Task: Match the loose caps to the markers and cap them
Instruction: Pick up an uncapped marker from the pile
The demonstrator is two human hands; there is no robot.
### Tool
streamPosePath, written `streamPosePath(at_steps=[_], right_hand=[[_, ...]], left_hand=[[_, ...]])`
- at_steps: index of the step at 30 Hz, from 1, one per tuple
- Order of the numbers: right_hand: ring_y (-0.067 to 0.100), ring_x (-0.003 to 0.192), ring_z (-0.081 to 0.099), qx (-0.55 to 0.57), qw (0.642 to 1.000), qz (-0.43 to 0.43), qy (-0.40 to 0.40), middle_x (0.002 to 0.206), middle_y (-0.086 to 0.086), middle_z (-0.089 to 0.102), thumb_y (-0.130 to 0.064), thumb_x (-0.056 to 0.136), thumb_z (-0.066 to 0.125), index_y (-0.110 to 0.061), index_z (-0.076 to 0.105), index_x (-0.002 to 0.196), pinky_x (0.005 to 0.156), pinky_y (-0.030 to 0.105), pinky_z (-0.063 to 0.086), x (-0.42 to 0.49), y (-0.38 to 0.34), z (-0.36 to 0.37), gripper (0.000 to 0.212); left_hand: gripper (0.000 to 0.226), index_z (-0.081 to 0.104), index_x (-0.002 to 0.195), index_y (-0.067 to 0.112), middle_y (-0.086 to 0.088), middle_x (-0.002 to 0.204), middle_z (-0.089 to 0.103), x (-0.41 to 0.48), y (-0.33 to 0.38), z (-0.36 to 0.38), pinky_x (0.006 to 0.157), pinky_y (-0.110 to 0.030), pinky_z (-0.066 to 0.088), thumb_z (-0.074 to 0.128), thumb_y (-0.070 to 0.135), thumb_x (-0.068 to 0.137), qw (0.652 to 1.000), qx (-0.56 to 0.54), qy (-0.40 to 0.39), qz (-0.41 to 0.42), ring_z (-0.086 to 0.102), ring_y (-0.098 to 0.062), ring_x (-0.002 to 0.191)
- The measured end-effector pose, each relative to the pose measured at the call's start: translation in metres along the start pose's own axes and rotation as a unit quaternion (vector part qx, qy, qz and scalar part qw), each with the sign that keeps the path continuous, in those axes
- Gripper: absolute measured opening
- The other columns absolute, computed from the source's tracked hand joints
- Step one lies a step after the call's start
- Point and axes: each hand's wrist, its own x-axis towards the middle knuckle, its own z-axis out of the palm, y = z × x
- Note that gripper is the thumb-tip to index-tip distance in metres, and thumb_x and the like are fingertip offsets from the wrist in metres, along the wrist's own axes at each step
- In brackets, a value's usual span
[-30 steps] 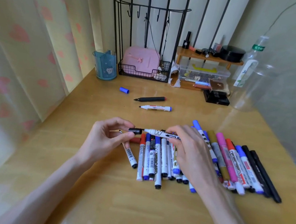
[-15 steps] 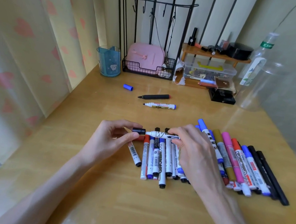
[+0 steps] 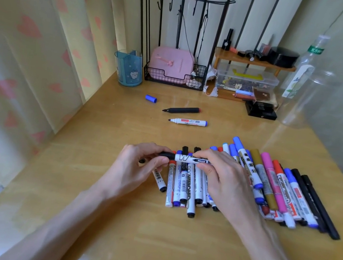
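Observation:
A white whiteboard marker (image 3: 186, 158) lies crosswise above a pile of capped markers (image 3: 246, 183). My right hand (image 3: 221, 177) pinches its barrel. My left hand (image 3: 137, 164) pinches the black cap (image 3: 166, 154) on the marker's left end; cap and barrel touch. Farther back on the table lie an uncapped black marker (image 3: 182, 110), an uncapped white marker with a blue end (image 3: 188, 121) and a loose blue cap (image 3: 151, 98). Under my left hand, another white marker (image 3: 159, 179) lies partly hidden.
At the back of the wooden table (image 3: 152, 236) stand a blue pen cup (image 3: 129, 68), a wire basket with a pink case (image 3: 172, 66), a small wooden shelf over a clear box (image 3: 246, 81), a black box (image 3: 260, 112) and clear bottles (image 3: 303, 81).
The cap has closed up against the marker's barrel between my hands. The view has tilted down a little; the objects on the table have not moved.

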Motion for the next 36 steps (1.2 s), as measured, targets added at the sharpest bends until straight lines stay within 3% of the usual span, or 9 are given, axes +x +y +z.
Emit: streamPosePath(at_steps=[5, 8, 12, 16, 19, 23, 26, 28, 36], right_hand=[[0.010, 0.085, 0.061, 0.000, 1.000, -0.002, 0.013, 0.090, -0.005, 0.072, 0.009, 0.088, 0.071, -0.010, 0.071, 0.103, 0.076, 0.022, 0.048, 0.000, 0.001, 0.002, 0.024], [0.014, 0.083, 0.062, 0.002, 1.000, -0.007, 0.030, 0.090, -0.004, 0.072, 0.011, 0.088, 0.071, -0.008, 0.071, 0.100, 0.073, 0.027, 0.049, 0.000, -0.002, 0.003, 0.022], [0.011, 0.083, 0.061, -0.005, 1.000, 0.001, 0.020, 0.089, -0.005, 0.071, 0.011, 0.088, 0.071, -0.009, 0.070, 0.101, 0.073, 0.024, 0.049, 0.000, -0.003, 0.003, 0.024], [0.011, 0.088, 0.061, -0.012, 1.000, 0.025, -0.003, 0.098, -0.012, 0.070, -0.015, 0.098, 0.067, -0.020, 0.067, 0.112, 0.081, 0.033, 0.050, 0.002, -0.005, -0.002, 0.015], [0.010, 0.091, 0.064, -0.011, 0.999, 0.043, 0.021, 0.101, -0.016, 0.073, -0.027, 0.097, 0.071, -0.024, 0.070, 0.110, 0.089, 0.037, 0.049, 0.002, -0.007, -0.005, 0.014], [0.014, 0.078, 0.068, -0.016, 0.994, 0.103, 0.042, 0.090, -0.012, 0.073, -0.028, 0.088, 0.081, -0.020, 0.072, 0.097, 0.073, 0.034, 0.055, 0.000, -0.002, -0.007, 0.015], [0.017, 0.077, 0.058, -0.092, 0.981, 0.160, 0.054, 0.078, -0.007, 0.064, -0.029, 0.084, 0.083, -0.019, 0.068, 0.083, 0.065, 0.032, 0.044, 0.001, 0.006, -0.010, 0.019], [0.021, 0.073, 0.058, -0.120, 0.972, 0.195, 0.047, 0.073, -0.006, 0.061, -0.034, 0.086, 0.081, -0.019, 0.065, 0.081, 0.068, 0.037, 0.048, 0.001, 0.006, -0.014, 0.023], [0.019, 0.063, 0.058, -0.163, 0.962, 0.221, -0.004, 0.061, -0.008, 0.058, -0.036, 0.095, 0.066, -0.022, 0.064, 0.113, 0.086, 0.041, 0.048, 0.001, 0.000, -0.017, 0.023]], left_hand=[[0.026, 0.078, 0.116, 0.015, 0.014, 0.086, 0.073, 0.000, 0.002, 0.002, 0.074, -0.030, 0.057, 0.065, 0.029, 0.099, 1.000, 0.010, 0.004, 0.016, 0.072, -0.014, 0.081], [0.021, 0.078, 0.115, 0.015, 0.011, 0.085, 0.073, 0.001, 0.002, 0.002, 0.071, -0.034, 0.057, 0.067, 0.024, 0.100, 1.000, 0.019, 0.012, 0.022, 0.071, -0.015, 0.079], [0.019, 0.077, 0.116, 0.015, 0.015, 0.085, 0.072, -0.001, 0.002, 0.002, 0.071, -0.026, 0.055, 0.068, 0.019, 0.100, 1.000, 0.016, 0.007, 0.019, 0.071, -0.015, 0.080], [0.021, 0.074, 0.119, 0.019, 0.015, 0.094, 0.075, 0.003, 0.004, 0.004, 0.075, -0.019, 0.053, 0.065, 0.023, 0.101, 1.000, -0.001, 0.021, 0.003, 0.072, -0.014, 0.086], [0.028, 0.069, 0.129, 0.021, 0.012, 0.105, 0.076, 0.008, 0.007, 0.011, 0.082, -0.028, 0.060, 0.064, 0.024, 0.102, 0.997, -0.058, 0.038, -0.025, 0.075, -0.013, 0.093], [0.049, 0.052, 0.150, 0.028, 0.009, 0.121, 0.070, 0.014, 0.011, 0.013, 0.086, -0.029, 0.060, 0.066, 0.022, 0.102, 0.997, -0.063, 0.025, -0.029, 0.074, -0.014, 0.103], [0.047, 0.054, 0.148, 0.027, 0.012, 0.122, 0.070, 0.012, 0.009, 0.015, 0.085, -0.027, 0.059, 0.065, 0.020, 0.103, 0.998, -0.050, 0.020, -0.023, 0.074, -0.015, 0.103], [0.040, 0.060, 0.142, 0.025, 0.013, 0.120, 0.071, 0.010, 0.009, 0.017, 0.086, -0.027, 0.059, 0.064, 0.019, 0.103, 0.999, -0.034, 0.021, -0.023, 0.074, -0.013, 0.102], [0.029, 0.067, 0.131, 0.025, 0.013, 0.115, 0.073, 0.011, 0.002, 0.017, 0.087, -0.036, 0.060, 0.063, 0.016, 0.104, 0.999, -0.020, 0.031, -0.026, 0.074, -0.017, 0.102]])
